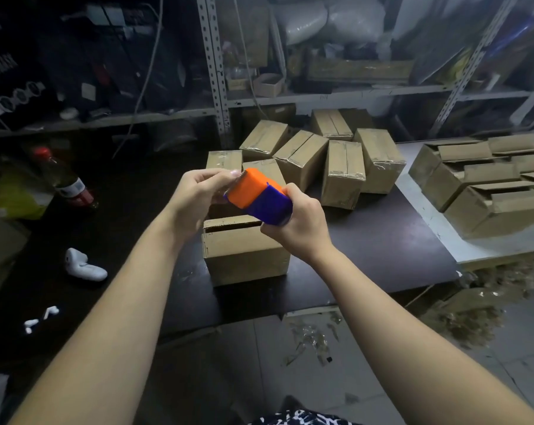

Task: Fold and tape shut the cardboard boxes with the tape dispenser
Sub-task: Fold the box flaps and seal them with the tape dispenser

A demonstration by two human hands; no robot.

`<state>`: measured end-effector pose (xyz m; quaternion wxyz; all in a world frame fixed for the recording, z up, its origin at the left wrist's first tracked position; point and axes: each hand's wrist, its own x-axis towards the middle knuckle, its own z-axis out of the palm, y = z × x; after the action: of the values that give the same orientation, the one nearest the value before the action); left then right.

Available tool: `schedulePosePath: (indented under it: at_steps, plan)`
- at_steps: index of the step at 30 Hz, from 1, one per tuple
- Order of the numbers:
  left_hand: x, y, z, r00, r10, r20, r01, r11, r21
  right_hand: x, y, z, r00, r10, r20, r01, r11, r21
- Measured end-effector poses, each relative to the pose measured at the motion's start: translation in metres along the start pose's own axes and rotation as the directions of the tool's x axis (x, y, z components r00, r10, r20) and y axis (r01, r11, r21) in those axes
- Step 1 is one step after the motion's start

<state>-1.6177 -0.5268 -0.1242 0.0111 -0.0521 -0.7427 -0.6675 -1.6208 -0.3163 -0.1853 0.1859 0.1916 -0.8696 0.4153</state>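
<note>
Slotted steel shelving (216, 87), crowded with bags and cartons, backs the scene; before it a dark table (382, 240) carries the work. On its far side lies a heap of sealed boxes (345, 167), tape glinting along their seams. To the right waits a stack of untaped boxes (480, 185).

Nearest us stands the open box (244, 256), its top flaps folded down with a dark gap along the far edge. We see no tape across its top.

Above it, clear of the cardboard, we hold the tape dispenser (256, 194), orange over blue. Our right hand (299, 225) is wrapped around the blue body. Our left hand (198, 191) is curled at the toothed orange end, its fingertips (233, 173) pinching there. The tape itself is too clear for us to make out.

We judge the step to be freeing the tape's end before sealing. To do it well:
- we keep the right hand's grip firm so the body does not twist;
- we draw the end straight out, away from the teeth;
- we press the flaps flush to close the gap before laying tape along the seam.
</note>
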Motion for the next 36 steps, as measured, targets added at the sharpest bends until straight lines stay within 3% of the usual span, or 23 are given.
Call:
schedulePosePath:
  at_steps: [6,9,13,19,24,28,31,36]
  plan:
    - [-0.011,0.001,-0.018,0.997,-0.061,0.052,0.062,0.998,-0.014,-0.001,-0.001,0.0,0.993,-0.093,0.068,0.091,0.995,0.031]
    - [-0.015,0.0,-0.017,0.996,-0.083,-0.01,0.084,0.995,0.05,-0.003,0.0,0.003,0.992,-0.102,0.072,0.101,0.995,0.018]
    - [-0.016,-0.008,-0.01,0.993,-0.006,-0.118,0.039,0.962,0.272,-0.007,0.002,0.008,0.989,-0.098,0.107,0.103,0.994,-0.044]
    - [-0.016,-0.013,-0.006,0.947,0.067,-0.314,0.041,0.944,0.326,-0.006,-0.003,0.015,0.993,-0.096,0.071,0.107,0.979,-0.174]
    - [-0.015,-0.011,-0.013,0.926,0.105,-0.363,0.062,0.906,0.419,-0.008,-0.006,0.022,0.995,-0.087,0.051,0.095,0.977,-0.19]
    - [-0.015,-0.015,-0.02,0.893,0.152,-0.423,0.072,0.881,0.468,0.0,-0.008,0.029,0.989,-0.076,0.13,0.105,0.967,-0.232]
    - [-0.014,-0.023,-0.034,0.817,0.164,-0.553,0.125,0.886,0.446,-0.001,0.005,0.027,0.985,-0.018,0.174,0.066,0.96,-0.274]
    - [-0.012,-0.034,-0.046,0.833,0.045,-0.552,0.183,0.918,0.352,-0.003,0.012,0.025,0.978,0.059,0.202,-0.023,0.984,-0.178]
